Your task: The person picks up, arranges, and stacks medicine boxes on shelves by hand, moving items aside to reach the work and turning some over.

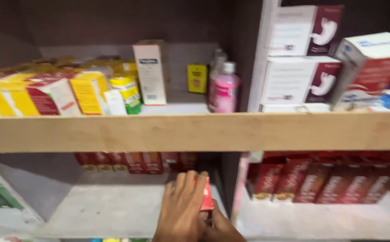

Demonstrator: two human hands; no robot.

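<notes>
Here, the left hand (181, 208) closed its fingers over a red box (206, 197) low on the lower shelf (114, 210); the right hand (222, 226) steadied it underneath, grip unclear. The box was not yet among the red boxes (132, 162) behind. Above, a pink bottle (224, 92) stood.

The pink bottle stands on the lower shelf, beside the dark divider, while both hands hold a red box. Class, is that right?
Not quite. In the head view the pink bottle stands on the upper shelf, beside the dark divider. The rest holds: the left hand and right hand hold the red box.
</notes>
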